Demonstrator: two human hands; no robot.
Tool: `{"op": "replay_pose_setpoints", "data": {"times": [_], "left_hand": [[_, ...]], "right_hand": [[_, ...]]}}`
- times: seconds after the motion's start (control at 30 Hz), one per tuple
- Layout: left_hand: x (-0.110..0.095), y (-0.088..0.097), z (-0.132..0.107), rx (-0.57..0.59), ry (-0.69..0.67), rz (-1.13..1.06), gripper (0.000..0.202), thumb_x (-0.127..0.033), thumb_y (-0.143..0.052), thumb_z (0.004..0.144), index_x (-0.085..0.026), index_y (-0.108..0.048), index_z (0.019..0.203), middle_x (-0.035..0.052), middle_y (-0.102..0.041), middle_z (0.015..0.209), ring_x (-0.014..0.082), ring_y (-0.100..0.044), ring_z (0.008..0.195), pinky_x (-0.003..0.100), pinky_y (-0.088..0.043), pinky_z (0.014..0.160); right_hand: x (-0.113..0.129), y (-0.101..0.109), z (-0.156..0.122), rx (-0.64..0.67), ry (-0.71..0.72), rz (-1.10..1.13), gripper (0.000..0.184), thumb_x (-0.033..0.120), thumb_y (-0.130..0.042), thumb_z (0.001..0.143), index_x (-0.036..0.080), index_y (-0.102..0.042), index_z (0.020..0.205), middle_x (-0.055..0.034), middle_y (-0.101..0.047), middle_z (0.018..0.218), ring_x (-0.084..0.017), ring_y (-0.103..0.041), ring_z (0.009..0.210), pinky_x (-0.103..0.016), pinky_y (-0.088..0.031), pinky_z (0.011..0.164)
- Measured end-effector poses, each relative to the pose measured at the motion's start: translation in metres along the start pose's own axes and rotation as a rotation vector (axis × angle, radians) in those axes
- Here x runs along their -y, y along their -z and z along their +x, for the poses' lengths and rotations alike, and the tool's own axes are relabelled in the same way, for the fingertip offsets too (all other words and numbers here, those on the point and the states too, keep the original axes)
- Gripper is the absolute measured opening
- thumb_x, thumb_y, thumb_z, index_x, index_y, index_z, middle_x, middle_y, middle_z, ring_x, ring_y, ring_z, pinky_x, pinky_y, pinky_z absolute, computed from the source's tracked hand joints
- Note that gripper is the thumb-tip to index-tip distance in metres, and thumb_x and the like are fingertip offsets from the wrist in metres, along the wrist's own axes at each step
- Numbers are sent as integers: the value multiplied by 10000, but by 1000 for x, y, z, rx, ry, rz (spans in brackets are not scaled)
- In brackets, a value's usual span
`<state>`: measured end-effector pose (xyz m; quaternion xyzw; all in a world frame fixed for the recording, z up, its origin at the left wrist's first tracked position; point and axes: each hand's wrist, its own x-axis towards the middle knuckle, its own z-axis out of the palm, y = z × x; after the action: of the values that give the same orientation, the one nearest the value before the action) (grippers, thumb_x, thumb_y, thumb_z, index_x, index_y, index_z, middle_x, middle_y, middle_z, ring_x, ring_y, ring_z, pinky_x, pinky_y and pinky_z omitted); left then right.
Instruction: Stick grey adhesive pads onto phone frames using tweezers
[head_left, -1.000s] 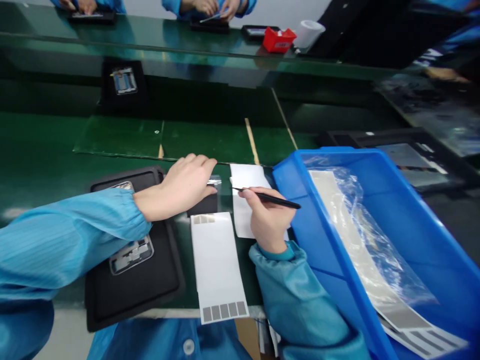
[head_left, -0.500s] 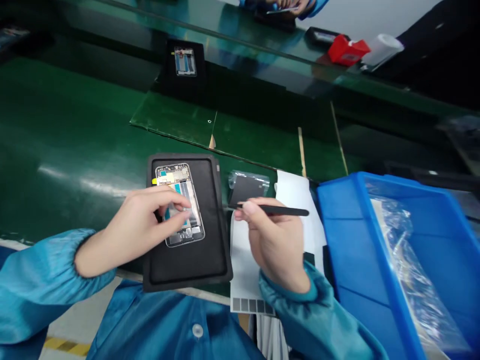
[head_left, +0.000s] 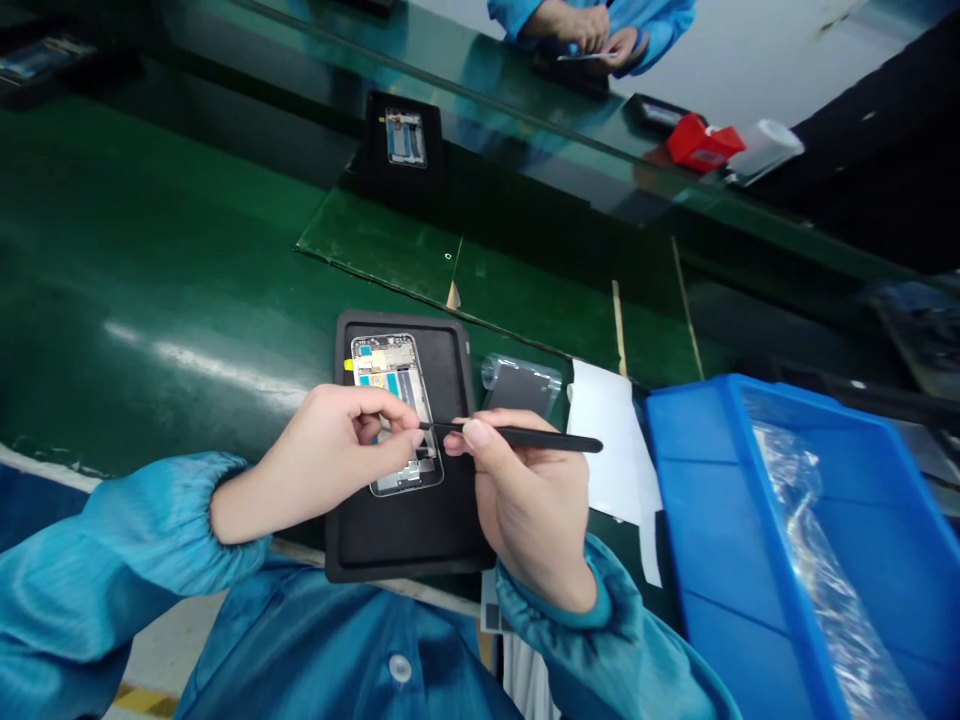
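Black tweezers [head_left: 551, 440] lie in the grip of my right hand [head_left: 529, 500], their thin tips pointing left. Those tips reach the pinched thumb and forefinger of my left hand [head_left: 322, 455], held over an opened phone [head_left: 386, 360]. Whatever sits between the left fingertips is too small to make out. The phone shows its inner boards, blue patches and a yellow tab at its upper left edge. It rests face up in a shallow black tray [head_left: 409, 545], partly covered by my left hand.
Right of the tray are a dark sheet with clear film [head_left: 521, 385] and white paper [head_left: 611, 430]. A blue bin [head_left: 697, 500] holds clear plastic [head_left: 810, 540]. Across the green table [head_left: 225, 250] are another opened phone [head_left: 406, 138], a red box [head_left: 705, 143] and a co-worker's hands [head_left: 592, 35].
My right hand has moved left over the tray, bringing the tweezer tips to my left fingertips. The white paper lies differently, with a strip hanging down. The whole view has shifted slightly.
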<state>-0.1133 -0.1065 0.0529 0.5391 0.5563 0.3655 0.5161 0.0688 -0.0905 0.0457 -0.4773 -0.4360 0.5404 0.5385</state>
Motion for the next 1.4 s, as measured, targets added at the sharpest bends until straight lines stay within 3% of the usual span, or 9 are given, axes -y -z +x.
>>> {"op": "replay_pose_setpoints", "data": {"times": [0.33,0.6,0.77,0.9,1.0,1.1,1.27,1.4], "left_hand": [[-3,5,3,-11,21,-29,120,-275,-695,772,-187,-739,842,-57,-425,523,73,-328,490,209,-249,443],[3,7,4,2,3,-1,94,-246,-656,806,-198,-737,810,-47,-497,549,77,-359,505,212,-269,455],[-1,10,5,-94,-124,193,102,-163,-626,789,-201,-709,744,-56,-568,604,67,-390,517,214,-312,492],[4,24,7,-145,-202,369,105,-140,-613,800,-196,-681,741,-60,-569,615,67,-430,535,215,-340,523],[12,39,10,-245,-233,473,74,-189,-627,837,-208,-693,865,-56,-567,645,80,-476,572,217,-378,560],[24,47,13,-318,-301,549,210,-174,-616,862,-213,-662,1064,-32,-645,794,97,-528,661,222,-436,646],[44,42,16,-316,-563,641,307,-137,-593,901,-188,-584,1204,24,-716,1025,139,-589,832,260,-497,778],[51,36,19,-279,-614,667,323,-126,-595,908,-169,-575,1228,44,-719,1064,164,-603,883,292,-518,805]], "right_hand": [[-2,-5,3,-6,2,-7,146,262,-855,716,223,-738,793,11,-753,656,-169,-740,581,-286,-628,588],[-5,-5,3,21,7,-26,129,264,-843,742,231,-740,811,18,-760,678,-159,-741,587,-270,-624,585],[-8,-7,2,4,32,-35,117,235,-844,741,242,-751,812,20,-766,694,-159,-745,603,-266,-625,594],[-9,-8,12,9,50,-116,125,252,-842,746,228,-753,830,4,-762,694,-180,-744,615,-302,-630,604],[-10,-10,30,48,43,-206,128,267,-848,738,201,-759,803,-7,-751,676,-177,-734,621,-300,-624,621],[-12,-15,53,123,15,-261,143,290,-843,738,179,-763,780,-14,-740,656,-164,-714,610,-281,-605,603],[-11,-29,72,239,-92,-325,186,315,-828,745,150,-753,788,-22,-722,644,-149,-679,589,-259,-573,566],[-10,-35,73,251,-124,-345,209,330,-836,731,149,-749,790,-28,-729,666,-163,-687,602,-269,-575,570]]}}
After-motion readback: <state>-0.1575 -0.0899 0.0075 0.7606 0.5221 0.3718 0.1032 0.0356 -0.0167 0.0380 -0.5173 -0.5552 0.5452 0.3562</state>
